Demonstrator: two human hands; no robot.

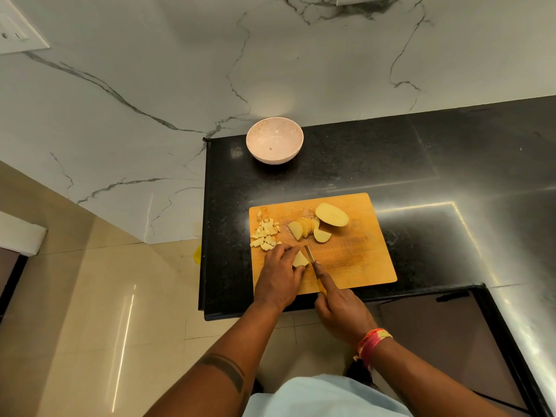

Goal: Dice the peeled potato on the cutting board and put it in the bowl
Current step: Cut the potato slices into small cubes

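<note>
A wooden cutting board (361,260) lies on the black counter. My left hand (281,273) holds a potato slice (300,260) down on the board's near left part. My right hand (338,308) grips a knife (310,257) whose blade stands just right of that slice. A heap of diced potato (266,234) sits at the board's left edge. Several fanned slices (302,227) and a potato half (331,214) lie toward the far side. The pale pink bowl (274,143), holding nothing, stands beyond the board.
The black counter (436,164) ends just left of the board, with a drop to the tiled floor (105,296). A marble wall (180,70) rises behind the bowl. A wall socket (15,31) is at the far left.
</note>
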